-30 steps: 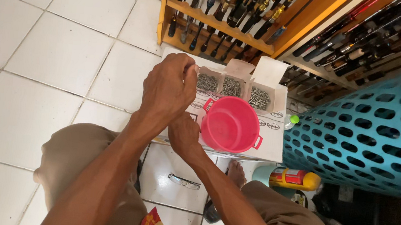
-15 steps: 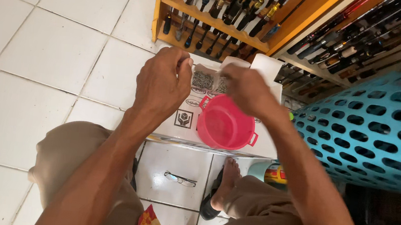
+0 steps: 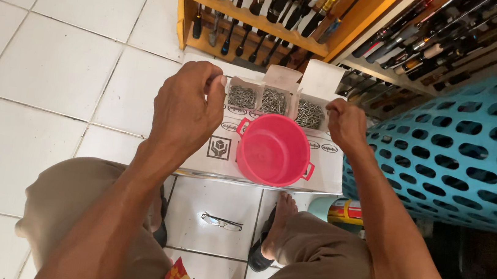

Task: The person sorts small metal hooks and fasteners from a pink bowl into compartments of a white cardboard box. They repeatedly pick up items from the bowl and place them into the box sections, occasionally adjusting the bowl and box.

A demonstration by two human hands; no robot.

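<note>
Small open boxes (image 3: 274, 101) of tiny metal hooks sit in a row at the far edge of a white carton (image 3: 210, 148), just beyond a pink bucket (image 3: 272, 150) resting on that carton. Left hand (image 3: 187, 111) hovers near the leftmost box, fingers curled with thumb and forefinger pinched together; whether anything sits in that grip I cannot tell. Right hand (image 3: 344, 124) is loosely clenched beside the rightmost box, its contents hidden. Eyeglasses (image 3: 222, 222) lie on the tiled floor (image 3: 53, 70) nearer the knees. A blue perforated basket (image 3: 455, 161) stands at right.
</note>
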